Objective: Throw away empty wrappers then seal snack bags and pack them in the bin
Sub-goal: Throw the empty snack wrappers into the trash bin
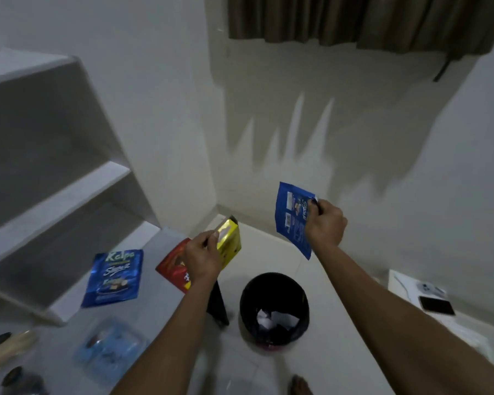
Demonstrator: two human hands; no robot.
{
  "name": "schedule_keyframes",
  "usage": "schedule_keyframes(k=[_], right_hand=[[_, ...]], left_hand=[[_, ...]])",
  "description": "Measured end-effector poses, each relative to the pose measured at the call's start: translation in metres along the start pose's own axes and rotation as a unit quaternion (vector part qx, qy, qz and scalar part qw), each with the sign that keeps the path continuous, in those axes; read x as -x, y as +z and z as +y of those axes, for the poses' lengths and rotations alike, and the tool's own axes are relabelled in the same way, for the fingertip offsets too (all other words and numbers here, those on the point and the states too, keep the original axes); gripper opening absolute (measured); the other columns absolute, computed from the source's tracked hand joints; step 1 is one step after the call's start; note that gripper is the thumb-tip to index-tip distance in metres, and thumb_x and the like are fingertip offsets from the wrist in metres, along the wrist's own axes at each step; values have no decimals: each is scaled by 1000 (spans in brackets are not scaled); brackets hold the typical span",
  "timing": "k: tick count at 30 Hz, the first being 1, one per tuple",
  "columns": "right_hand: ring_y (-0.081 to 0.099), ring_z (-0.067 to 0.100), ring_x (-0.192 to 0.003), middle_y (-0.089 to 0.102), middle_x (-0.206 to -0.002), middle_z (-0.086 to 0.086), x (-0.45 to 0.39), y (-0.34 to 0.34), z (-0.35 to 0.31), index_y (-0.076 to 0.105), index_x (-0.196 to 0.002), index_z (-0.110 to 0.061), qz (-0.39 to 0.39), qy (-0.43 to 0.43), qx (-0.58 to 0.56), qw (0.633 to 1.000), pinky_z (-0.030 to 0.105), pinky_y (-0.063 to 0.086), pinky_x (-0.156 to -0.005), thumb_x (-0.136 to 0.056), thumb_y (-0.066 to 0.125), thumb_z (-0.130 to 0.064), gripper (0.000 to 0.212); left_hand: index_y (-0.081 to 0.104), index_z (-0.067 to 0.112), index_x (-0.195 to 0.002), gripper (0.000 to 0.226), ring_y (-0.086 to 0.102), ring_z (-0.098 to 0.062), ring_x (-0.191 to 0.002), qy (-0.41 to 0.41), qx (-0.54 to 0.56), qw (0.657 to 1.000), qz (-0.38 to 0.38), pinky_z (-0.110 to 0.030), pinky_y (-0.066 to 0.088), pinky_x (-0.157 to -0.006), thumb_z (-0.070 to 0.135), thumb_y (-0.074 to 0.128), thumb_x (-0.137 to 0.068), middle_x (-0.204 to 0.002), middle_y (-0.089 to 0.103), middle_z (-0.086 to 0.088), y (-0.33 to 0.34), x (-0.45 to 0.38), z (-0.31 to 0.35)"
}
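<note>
Both hands are raised over the floor. Left hand [201,259] grips a gold wrapper [230,242], fingers curled round its edge. Right hand [324,223] pinches a blue wrapper [291,218] by its side, held upright. A black waste bin [274,307], with crumpled white paper inside, stands on the floor below and between the hands. On the white worktop [160,246] to the left lie a red snack bag [173,266], partly behind the left hand, and a blue snack bag [113,277]. White shelving [69,195] stands further left; a brown curtain [354,18] hangs above.
</note>
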State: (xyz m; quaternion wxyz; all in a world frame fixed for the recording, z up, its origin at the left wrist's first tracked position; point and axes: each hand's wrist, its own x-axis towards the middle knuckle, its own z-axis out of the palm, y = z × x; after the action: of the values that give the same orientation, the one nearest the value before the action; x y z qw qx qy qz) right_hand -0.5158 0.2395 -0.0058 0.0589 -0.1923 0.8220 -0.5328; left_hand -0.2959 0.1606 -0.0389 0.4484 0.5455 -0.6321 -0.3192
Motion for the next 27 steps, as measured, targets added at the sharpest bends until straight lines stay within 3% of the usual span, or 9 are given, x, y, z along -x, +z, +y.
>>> schedule_keyframes(k=[2, 6, 10, 14, 18, 20, 22, 27], right_hand=[[62, 32, -73, 68, -80, 12, -16, 4, 26, 69, -84, -13, -9, 13, 17, 1000, 30, 40, -62, -99, 52, -29, 28], [62, 36, -78, 68, -83, 17, -40, 22, 74, 68, -84, -9, -44, 40, 47, 997, 32, 38, -62, -99, 52, -29, 29], [62, 37, -80, 68, -84, 21, -48, 37, 120, 63, -79, -9, -92, 78, 83, 989, 31, 35, -62, -100, 50, -29, 31], [61, 34, -78, 67, -81, 15, -45, 58, 163, 64, -83, -10, -123, 128, 118, 977, 30, 38, -63, -100, 47, -30, 31], [57, 28, -69, 59, -72, 4, -41, 85, 208, 64, -86, -9, -126, 160, 171, 964, 28, 39, -59, -100, 46, -27, 29], [57, 29, -68, 56, -70, 4, -41, 101, 230, 64, -85, -8, -135, 175, 185, 958, 28, 38, -58, -100, 47, -27, 29], [57, 30, -70, 56, -70, 6, -43, 119, 253, 63, -84, -7, -134, 190, 188, 954, 29, 38, -59, -100, 49, -26, 28], [59, 33, -73, 65, -74, 14, -40, 153, 302, 63, -81, -4, -131, 206, 176, 954, 26, 32, -58, -100, 50, -22, 29]], left_hand=[[75, 6, -82, 15, 61, -22, -70, -18, -18, 1000, -16, -26, 33, -59, 14, 64, -89, -75, 70, -7, 28, 1, -12], [75, 7, -77, 17, 65, -30, -68, -62, -35, 997, -19, -34, 49, -62, 17, 66, -88, -72, 72, -14, 79, 5, -39], [75, 9, -78, 19, 58, -21, -63, -113, -52, 991, -42, -27, 39, -60, 17, 64, -91, -66, 67, -10, 120, 16, -62], [70, 8, -73, 30, 54, -22, -60, -147, -79, 984, -64, -28, 40, -56, 29, 60, -92, -62, 62, -12, 149, 31, -89], [73, 2, -79, 18, 59, -28, -65, -178, -113, 974, -87, -40, 52, -64, 14, 65, -91, -68, 63, -13, 185, 35, -128], [73, 2, -75, 18, 57, -27, -59, -177, -136, 970, -91, -33, 46, -56, 13, 68, -88, -63, 63, -12, 204, 37, -155], [75, 4, -82, 18, 61, -27, -65, -210, -144, 962, -102, -25, 38, -60, 18, 67, -90, -70, 68, -13, 223, 38, -180], [75, 6, -83, 19, 65, -27, -68, -251, -126, 952, -121, -25, 43, -62, 21, 65, -91, -72, 70, -12, 262, 41, -227]])
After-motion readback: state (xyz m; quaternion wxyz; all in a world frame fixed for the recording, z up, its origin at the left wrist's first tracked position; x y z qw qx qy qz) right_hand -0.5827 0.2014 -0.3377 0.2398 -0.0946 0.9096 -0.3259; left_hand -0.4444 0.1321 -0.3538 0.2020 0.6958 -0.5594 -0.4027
